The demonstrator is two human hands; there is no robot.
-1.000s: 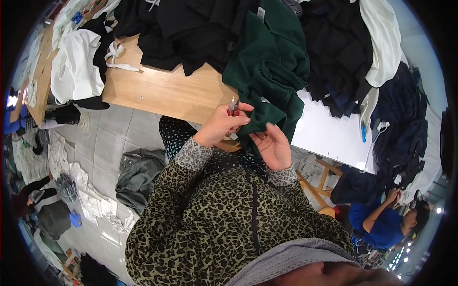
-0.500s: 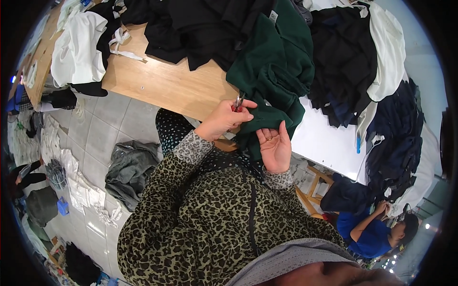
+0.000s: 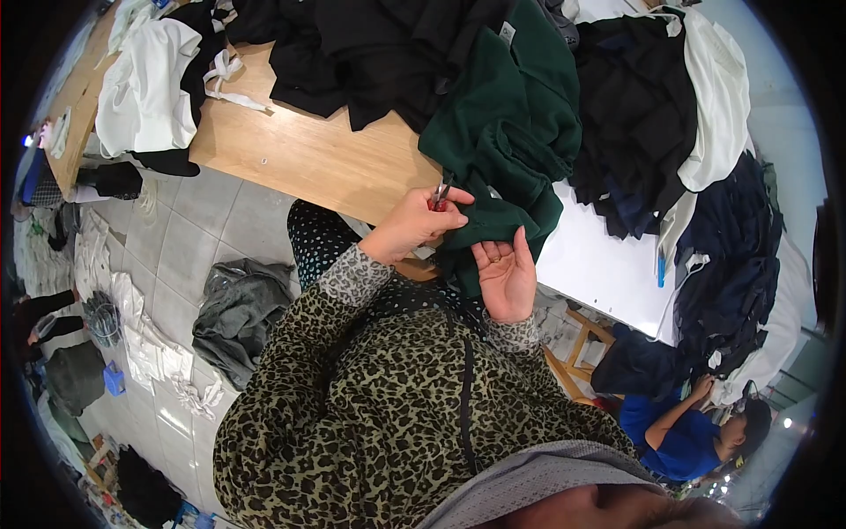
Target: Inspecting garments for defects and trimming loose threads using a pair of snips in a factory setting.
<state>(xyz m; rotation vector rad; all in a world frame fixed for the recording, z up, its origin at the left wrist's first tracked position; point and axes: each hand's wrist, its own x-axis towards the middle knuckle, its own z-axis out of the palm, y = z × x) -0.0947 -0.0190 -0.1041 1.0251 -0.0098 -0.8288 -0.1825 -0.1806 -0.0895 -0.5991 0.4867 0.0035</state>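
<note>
A dark green garment (image 3: 502,132) hangs over the table's near edge in bunched folds, its lower part between my hands. My left hand (image 3: 412,227) is closed around small red-handled thread snips (image 3: 440,196), blades pointing up and away from me. Its thumb and finger also touch the green cloth. Palm up, my right hand (image 3: 508,278) lies at the cloth's lower edge, with thumb and fingers apart. Its fingertips rest against the fabric and are partly covered by it.
Black garments (image 3: 352,53) cover the wooden table's (image 3: 300,159) far side. To the right, a white tabletop (image 3: 608,264) bears another black pile (image 3: 630,115) and a blue pen (image 3: 661,271). Grey cloth (image 3: 242,322) lies on the floor at left. A person in blue (image 3: 674,432) works at lower right.
</note>
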